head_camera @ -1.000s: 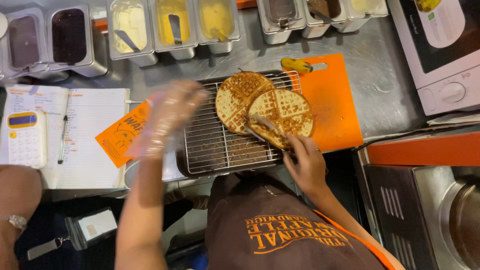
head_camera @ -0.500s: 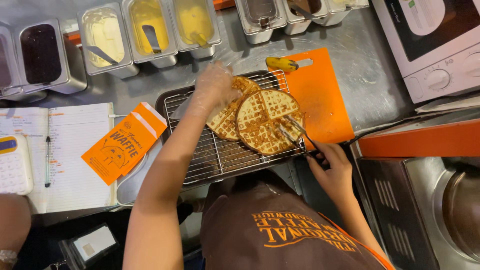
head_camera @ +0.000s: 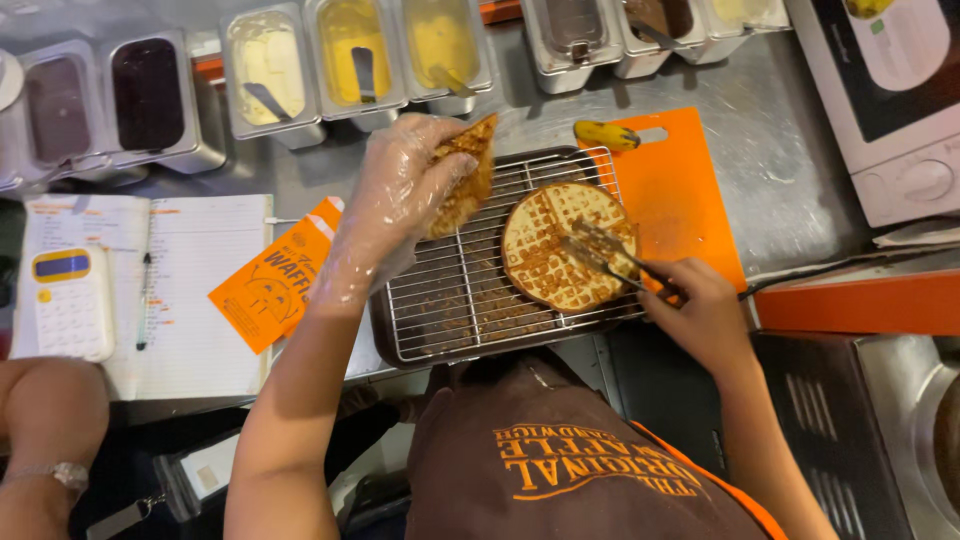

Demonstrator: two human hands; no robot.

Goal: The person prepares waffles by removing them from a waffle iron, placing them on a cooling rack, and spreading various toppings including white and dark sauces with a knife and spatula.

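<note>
My left hand (head_camera: 395, 205), in a clear plastic glove, holds a round waffle (head_camera: 463, 178) tilted up on edge above the wire cooling rack (head_camera: 455, 300). A second round waffle (head_camera: 555, 250) lies flat on the rack's right side. My right hand (head_camera: 700, 310) grips metal tongs (head_camera: 610, 255) whose tips rest on the flat waffle. An orange paper sleeve (head_camera: 275, 280) lies just left of the rack.
Steel tubs of spreads (head_camera: 350, 55) line the back edge. An orange cutting board (head_camera: 680, 190) with a yellow-handled tool (head_camera: 605, 135) lies right of the rack. A notebook (head_camera: 190, 290), pen and calculator (head_camera: 68, 300) sit left. Another person's arm (head_camera: 45, 420) is at lower left. An appliance (head_camera: 900, 110) stands right.
My left hand has picked one waffle off the stack and lifted it, tilted, to the left. The tongs stayed on the other waffle, which now lies alone.
</note>
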